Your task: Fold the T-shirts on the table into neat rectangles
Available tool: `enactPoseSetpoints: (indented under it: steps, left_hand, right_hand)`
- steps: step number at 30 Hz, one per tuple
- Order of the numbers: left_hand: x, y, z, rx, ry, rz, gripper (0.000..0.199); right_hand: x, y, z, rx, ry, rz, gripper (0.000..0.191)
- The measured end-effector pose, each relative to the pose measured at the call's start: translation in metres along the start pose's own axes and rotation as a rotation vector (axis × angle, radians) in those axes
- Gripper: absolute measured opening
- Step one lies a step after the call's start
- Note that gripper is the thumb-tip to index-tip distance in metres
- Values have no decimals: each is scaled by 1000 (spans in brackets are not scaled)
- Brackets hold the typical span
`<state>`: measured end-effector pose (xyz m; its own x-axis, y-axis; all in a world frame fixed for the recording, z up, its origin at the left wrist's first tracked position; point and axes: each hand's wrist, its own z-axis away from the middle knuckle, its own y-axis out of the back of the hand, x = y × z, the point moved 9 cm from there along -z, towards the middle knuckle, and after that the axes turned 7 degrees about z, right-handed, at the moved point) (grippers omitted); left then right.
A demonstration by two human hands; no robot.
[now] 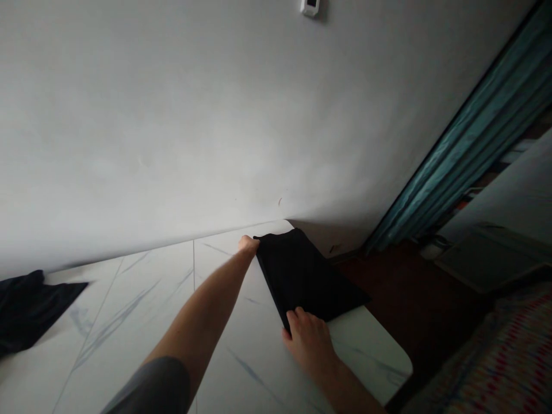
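Black cloth (308,276) lay on the white, grey-veined table (164,322), right of centre in the lower half of the frame, mostly flat. Its right corner poked just past the table's right edge. Its long left edge ran from the left hand down to the right hand.

Left hand (249,244), just below frame centre, was closed, fingertips pinching the cloth's upper-left corner near the wall. Arm stretched up from the bottom left, grey sleeve (150,385) at the elbow.

Right hand (309,339), lower centre-right, was partly open, palm down, fingers bent over the cloth's lower-left corner, thumb at its left edge. Could not tell if the thumb was under the fabric, so firm grip or only a touch was unclear.

Second dark cloth (32,313) lay rumpled on the table at the left edge of the frame, well apart from both hands.

Pale wall (172,126) filled the upper part, small white device (310,7) on it at top centre-right. Teal curtain (466,149) hung slanting at upper right. Dark reddish floor (379,276) showed right of the table. Multicoloured patterned fabric (500,362) sat at lower right, dim.
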<state>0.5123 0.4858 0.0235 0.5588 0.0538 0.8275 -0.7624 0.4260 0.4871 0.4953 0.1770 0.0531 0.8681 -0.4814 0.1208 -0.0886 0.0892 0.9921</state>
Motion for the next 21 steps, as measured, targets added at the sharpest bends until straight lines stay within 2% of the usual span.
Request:
enactPoseSetpoints:
  steps: [5,8,12,17,19,21]
  left_hand:
    - [-10,-9,-7,-100,131,69,32]
    - [-12,-9,-5,-117,128,86,35]
    - [-14,-6,-3,-99,73,42,34]
    - [2,11,2,-1,-84,-108,33]
    - [18,13,13,48,-215,-170,41]
    - [35,1,33,43,-374,-212,49]
  right_hand:
    - [-3,2,4,11,25,-11,16]
    - [-1,2,6,29,17,-7,20]
    - [-7,-4,11,92,75,-2,23]
    - [-11,-12,22,189,131,-12,21]
    - [-7,-4,21,264,160,-49,17]
    - [7,12,9,349,165,-112,24]
